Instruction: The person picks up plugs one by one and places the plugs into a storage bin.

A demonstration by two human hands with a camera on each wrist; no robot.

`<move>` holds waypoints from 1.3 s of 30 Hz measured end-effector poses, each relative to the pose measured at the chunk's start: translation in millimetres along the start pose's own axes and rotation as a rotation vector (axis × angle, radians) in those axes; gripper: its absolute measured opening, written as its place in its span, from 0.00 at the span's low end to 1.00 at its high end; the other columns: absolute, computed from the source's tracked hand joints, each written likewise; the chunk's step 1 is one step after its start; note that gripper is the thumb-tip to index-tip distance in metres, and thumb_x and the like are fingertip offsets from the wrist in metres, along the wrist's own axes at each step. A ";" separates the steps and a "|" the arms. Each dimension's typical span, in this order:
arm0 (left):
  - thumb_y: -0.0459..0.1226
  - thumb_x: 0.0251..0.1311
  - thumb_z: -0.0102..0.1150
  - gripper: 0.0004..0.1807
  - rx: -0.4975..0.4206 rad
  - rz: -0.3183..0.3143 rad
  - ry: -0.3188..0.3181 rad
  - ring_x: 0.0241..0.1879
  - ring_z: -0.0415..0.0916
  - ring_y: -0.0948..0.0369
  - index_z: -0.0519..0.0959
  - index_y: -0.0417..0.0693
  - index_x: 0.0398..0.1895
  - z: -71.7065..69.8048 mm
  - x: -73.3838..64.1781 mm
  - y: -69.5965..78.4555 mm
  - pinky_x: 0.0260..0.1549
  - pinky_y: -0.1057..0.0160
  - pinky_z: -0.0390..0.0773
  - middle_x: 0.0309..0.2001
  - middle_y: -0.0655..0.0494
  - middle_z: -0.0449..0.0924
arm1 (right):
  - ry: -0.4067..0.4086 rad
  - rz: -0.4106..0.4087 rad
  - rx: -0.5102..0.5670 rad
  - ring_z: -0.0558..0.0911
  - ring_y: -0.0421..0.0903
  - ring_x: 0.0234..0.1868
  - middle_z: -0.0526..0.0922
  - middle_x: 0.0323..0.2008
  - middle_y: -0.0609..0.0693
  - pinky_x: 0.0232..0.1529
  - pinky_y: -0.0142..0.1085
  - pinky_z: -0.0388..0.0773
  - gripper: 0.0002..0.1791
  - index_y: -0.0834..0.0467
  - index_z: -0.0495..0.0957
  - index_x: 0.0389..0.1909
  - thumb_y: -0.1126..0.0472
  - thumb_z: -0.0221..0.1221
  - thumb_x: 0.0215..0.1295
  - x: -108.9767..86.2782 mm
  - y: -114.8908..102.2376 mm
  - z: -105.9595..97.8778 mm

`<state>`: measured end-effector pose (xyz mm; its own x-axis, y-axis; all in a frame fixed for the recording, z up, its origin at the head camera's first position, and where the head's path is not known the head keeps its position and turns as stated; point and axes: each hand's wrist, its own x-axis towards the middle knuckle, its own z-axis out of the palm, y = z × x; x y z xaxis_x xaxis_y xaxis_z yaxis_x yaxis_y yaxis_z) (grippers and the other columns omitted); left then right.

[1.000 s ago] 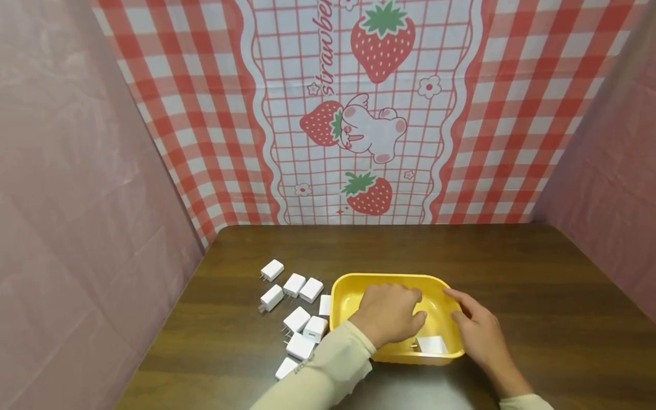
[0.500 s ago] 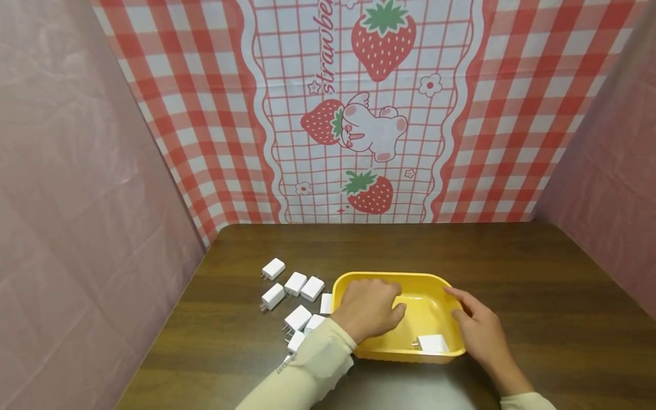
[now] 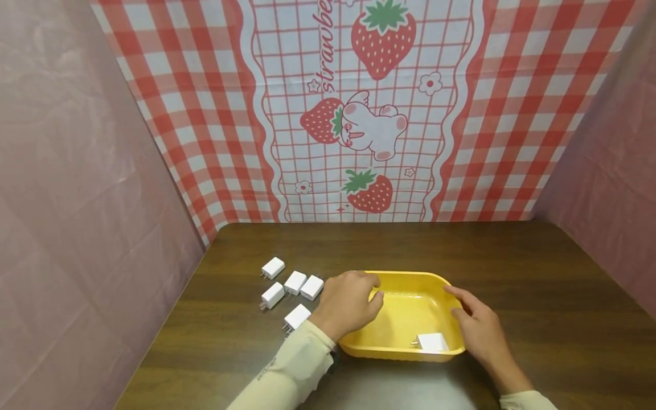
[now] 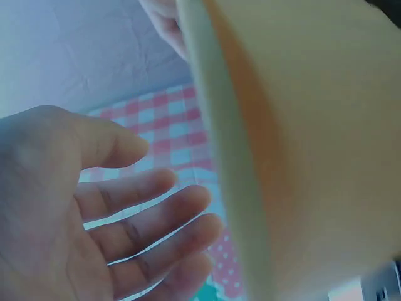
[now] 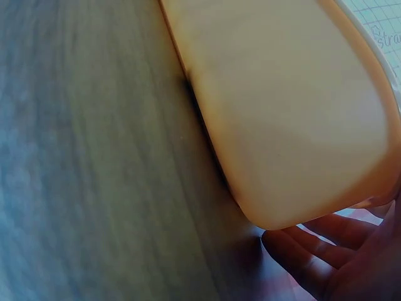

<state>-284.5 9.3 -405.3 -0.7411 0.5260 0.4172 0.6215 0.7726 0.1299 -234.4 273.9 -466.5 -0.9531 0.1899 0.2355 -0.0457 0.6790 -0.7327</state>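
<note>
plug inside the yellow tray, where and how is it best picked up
Pinch the plug by its boxy end, probably from above: the prongs jut left, so stay clear of them, and the near wall of the tray rises in front, likely blocking a low approach from that side.

Tub (image 5: 294, 113): pale orange, smooth-walled, slanting across the upper right.
Right hand (image 5: 363, 269): in the lower right corner, touching the tub's rounded end with outstretched fingers.
Tabletop (image 5: 94, 150): wood-grained, blurred, spreading over the left, shadowed along the tub's base.
Cloth (image 5: 369, 14): white, gridded, lettered, showing in the upper right corner.
</note>
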 end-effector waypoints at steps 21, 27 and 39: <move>0.42 0.60 0.61 0.07 0.023 -0.229 0.100 0.29 0.79 0.55 0.86 0.51 0.34 1.5 -40.6 -70.8 0.21 0.54 0.76 0.30 0.57 0.79 | -0.012 0.023 0.002 0.78 0.58 0.51 0.79 0.58 0.65 0.39 0.30 0.72 0.20 0.59 0.77 0.63 0.66 0.53 0.72 -1.0 -2.9 -0.4; 0.45 0.59 0.63 0.11 0.080 -0.288 0.014 0.37 0.79 0.51 0.85 0.48 0.37 3.4 -49.9 -82.7 0.28 0.51 0.78 0.35 0.51 0.81 | -0.006 0.023 -0.002 0.78 0.58 0.51 0.79 0.58 0.65 0.38 0.30 0.73 0.20 0.59 0.77 0.63 0.67 0.53 0.72 -0.2 -3.5 -0.9; 0.48 0.56 0.65 0.14 0.119 -0.358 -0.200 0.35 0.78 0.48 0.84 0.47 0.34 -2.8 -58.3 -87.8 0.27 0.48 0.76 0.31 0.49 0.79 | -0.042 0.047 0.005 0.78 0.59 0.53 0.77 0.60 0.65 0.39 0.31 0.74 0.21 0.59 0.75 0.65 0.65 0.51 0.73 0.7 -2.1 -1.0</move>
<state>-295.1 -90.2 -438.5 -0.9467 0.2670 0.1800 0.2913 0.9484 0.1254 -234.7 273.3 -464.1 -0.9659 0.1914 0.1743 -0.0024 0.6666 -0.7454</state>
